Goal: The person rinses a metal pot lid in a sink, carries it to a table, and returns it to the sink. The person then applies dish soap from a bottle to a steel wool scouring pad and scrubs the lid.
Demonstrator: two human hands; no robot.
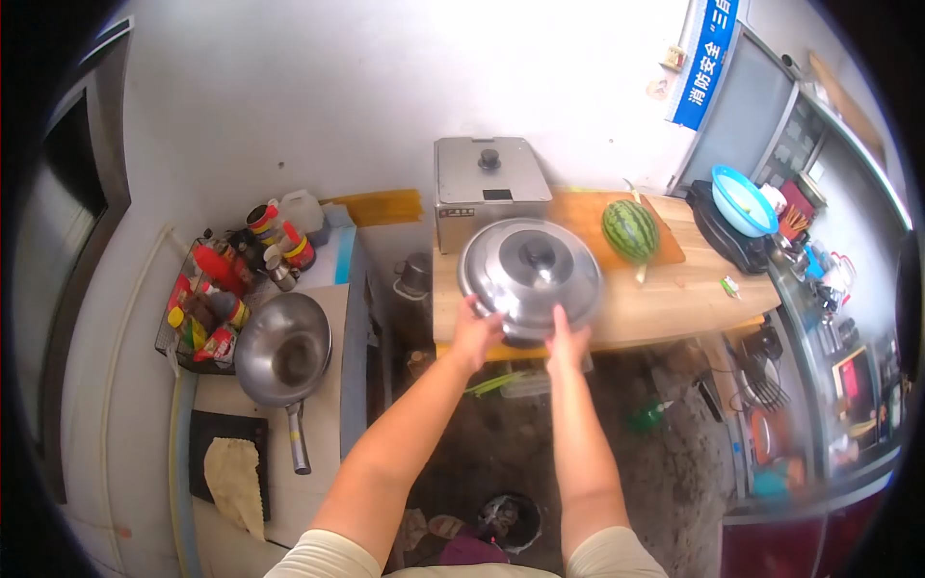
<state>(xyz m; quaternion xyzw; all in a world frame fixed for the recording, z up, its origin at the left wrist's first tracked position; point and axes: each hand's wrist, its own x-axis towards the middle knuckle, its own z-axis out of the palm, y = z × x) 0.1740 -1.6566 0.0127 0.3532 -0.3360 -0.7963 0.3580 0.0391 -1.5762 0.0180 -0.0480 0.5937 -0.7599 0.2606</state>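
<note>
A round silver pot with a domed metal lid and a black knob is at the front edge of the wooden counter. My left hand grips its near left side, and my right hand grips its near right side. The fingers of both hands are partly hidden at the rim. Behind the pot stands a steel box with a black knob on its lid. To the right, a striped watermelon lies on an orange-brown cutting board.
At left, a wok rests on a lower counter beside a basket of bottles. A blue basin sits at the right end of the wooden counter. A bin stands on the floor below.
</note>
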